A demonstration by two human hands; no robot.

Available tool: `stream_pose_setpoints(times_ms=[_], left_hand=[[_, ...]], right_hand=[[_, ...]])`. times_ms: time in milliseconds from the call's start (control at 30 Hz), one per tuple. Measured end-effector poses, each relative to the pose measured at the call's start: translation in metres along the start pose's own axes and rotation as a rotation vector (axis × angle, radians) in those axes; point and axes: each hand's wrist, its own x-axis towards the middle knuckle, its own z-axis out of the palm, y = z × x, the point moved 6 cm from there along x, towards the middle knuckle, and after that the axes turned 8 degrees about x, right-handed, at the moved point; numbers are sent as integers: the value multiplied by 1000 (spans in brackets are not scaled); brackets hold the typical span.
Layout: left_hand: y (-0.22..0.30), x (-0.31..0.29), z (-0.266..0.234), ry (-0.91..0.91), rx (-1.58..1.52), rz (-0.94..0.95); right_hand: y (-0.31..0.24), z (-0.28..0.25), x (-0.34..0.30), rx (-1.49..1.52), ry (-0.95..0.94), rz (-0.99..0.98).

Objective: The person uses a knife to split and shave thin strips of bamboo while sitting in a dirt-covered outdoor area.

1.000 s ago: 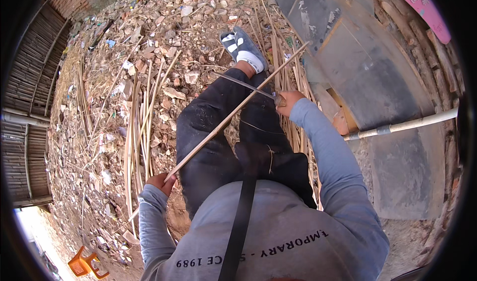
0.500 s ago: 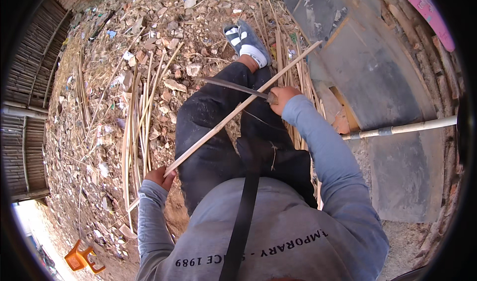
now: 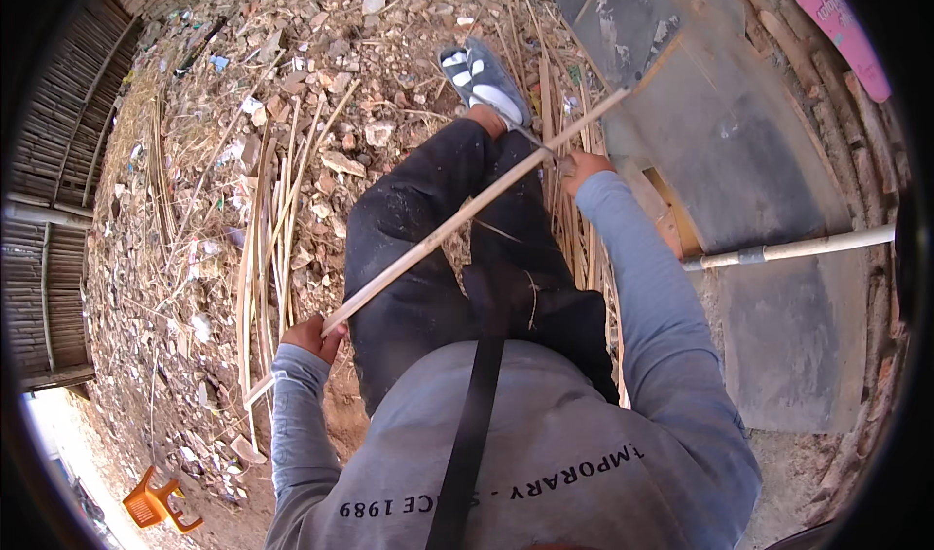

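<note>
A long pale bamboo strip point(image 3: 443, 231) lies slantwise across my lap, its lower end past my left hand and its upper end beyond my right. My left hand point(image 3: 313, 338) is closed round it near the lower end. In my right hand point(image 3: 587, 172) is the handle of a long knife point(image 3: 520, 131). The thin dark blade crosses the strip near its upper end and points up toward my shoe. Whether the edge presses into the wood cannot be made out. Dark trousers point(image 3: 409, 210) are beneath the strip.
Several split bamboo strips point(image 3: 282, 210) lie left of my legs, and more lie beside my right leg. Rubble point(image 3: 389, 25) covers the ground ahead. Grey sheets point(image 3: 720, 151) and a white pole point(image 3: 817, 248) are at the right. An orange chair point(image 3: 146, 500) stands lower left.
My right hand has moved up and to the right along the strip with the knife. The blade now points more steeply upward. My left hand has barely moved.
</note>
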Motion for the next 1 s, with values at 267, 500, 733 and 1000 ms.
stream_pose_setpoints(times_ms=[267, 500, 733, 1000], left_hand=[[-3, 5, -3, 23, 9, 31], [-8, 3, -6, -8, -45, 5], [3, 6, -5, 66, 33, 24], [-14, 5, 9, 81, 6, 29]], right_hand=[[-30, 9, -34, -86, -151, -192], [-5, 6, -14, 63, -17, -53], [36, 12, 0, 39, -1, -63], [-11, 7, -31, -139, -94, -204]])
